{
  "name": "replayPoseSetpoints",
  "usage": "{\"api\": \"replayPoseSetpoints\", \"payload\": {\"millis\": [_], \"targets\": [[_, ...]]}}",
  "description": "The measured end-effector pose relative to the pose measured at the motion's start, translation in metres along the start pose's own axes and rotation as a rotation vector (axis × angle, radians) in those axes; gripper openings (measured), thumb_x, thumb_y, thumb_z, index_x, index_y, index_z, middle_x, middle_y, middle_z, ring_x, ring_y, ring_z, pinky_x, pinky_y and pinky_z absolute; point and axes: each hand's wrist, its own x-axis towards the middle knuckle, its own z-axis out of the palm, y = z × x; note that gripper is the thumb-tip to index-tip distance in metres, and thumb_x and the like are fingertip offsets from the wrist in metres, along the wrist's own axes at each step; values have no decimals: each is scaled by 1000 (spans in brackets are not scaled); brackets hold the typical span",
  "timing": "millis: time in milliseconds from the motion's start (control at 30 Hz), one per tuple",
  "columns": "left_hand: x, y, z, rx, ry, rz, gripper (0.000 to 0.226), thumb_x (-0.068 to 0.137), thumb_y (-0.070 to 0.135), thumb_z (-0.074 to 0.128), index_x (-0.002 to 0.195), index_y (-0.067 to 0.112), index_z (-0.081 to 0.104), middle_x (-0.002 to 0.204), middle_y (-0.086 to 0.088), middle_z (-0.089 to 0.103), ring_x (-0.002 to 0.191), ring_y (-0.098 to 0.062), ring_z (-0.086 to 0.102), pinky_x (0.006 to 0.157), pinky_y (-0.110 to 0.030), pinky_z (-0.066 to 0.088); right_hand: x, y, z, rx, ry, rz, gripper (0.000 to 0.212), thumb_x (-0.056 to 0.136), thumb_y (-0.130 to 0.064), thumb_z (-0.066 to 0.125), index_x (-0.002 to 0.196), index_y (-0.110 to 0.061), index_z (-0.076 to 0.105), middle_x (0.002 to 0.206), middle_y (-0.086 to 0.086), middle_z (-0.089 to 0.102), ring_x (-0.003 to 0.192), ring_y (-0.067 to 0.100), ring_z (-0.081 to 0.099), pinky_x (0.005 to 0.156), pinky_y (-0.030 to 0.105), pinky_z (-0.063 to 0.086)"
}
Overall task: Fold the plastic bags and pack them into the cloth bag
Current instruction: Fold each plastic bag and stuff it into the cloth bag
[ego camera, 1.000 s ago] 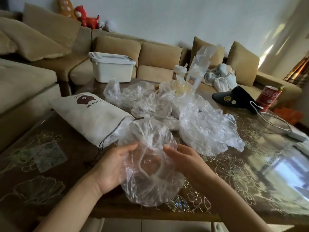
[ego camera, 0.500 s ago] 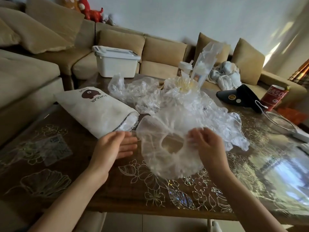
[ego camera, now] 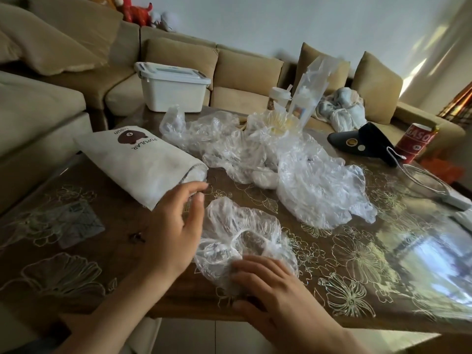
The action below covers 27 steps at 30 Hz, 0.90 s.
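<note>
A clear crumpled plastic bag point(ego camera: 240, 233) lies flat on the table near its front edge. My right hand point(ego camera: 275, 295) presses its near corner down with straight fingers. My left hand point(ego camera: 173, 231) hovers just left of the bag, fingers loosely spread and holding nothing. A white cloth bag point(ego camera: 138, 162) with a brown bear print lies on its side to the left, its mouth facing my left hand. A heap of clear plastic bags point(ego camera: 293, 169) covers the middle of the table.
A dark brown glass-topped table point(ego camera: 383, 264) with gold flower patterns carries everything. A black visor cap point(ego camera: 362, 144), a red can point(ego camera: 416, 144) and a white cable point(ego camera: 429, 180) lie at the right. A white lidded box point(ego camera: 173, 90) sits on the beige sofa behind.
The bag has been laid down on the table from mid-air. My right hand moved down to its near corner; my left hand shifted right beside it.
</note>
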Motion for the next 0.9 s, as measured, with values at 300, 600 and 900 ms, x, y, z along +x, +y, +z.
{"api": "replayPoseSetpoints", "payload": {"millis": [300, 600, 900], "targets": [[-10, -1, 45, 415, -668, 48, 51, 103, 25, 32, 150, 27, 12, 157, 12, 7, 143, -2, -5, 116, -24, -9, 34, 44, 2, 238, 183, 540, 37, 88, 5, 53, 116, -19, 60, 118, -7, 60, 106, -1, 50, 85, -7, 27], [-10, -13, 36, 493, -757, 35, 60, 97, 48, 30, 150, 31, 6, 157, 13, -1, 136, 2, -14, 116, -38, -13, 25, 54, -17, 302, 97, 595, 33, 90, 1, 54, 94, -30, 63, 109, -12, 56, 99, 5, 55, 85, 17, 48], [-2, -14, 22, 333, -650, 79, 45, 89, 37, 59, 132, 25, 51, 141, 15, 44, 135, 4, 20, 100, -1, -1, 22, 60, -26, 223, -103, 555, 23, 92, -21, 57, 115, -22, 62, 109, -11, 53, 96, 2, 51, 78, 8, 43]]}}
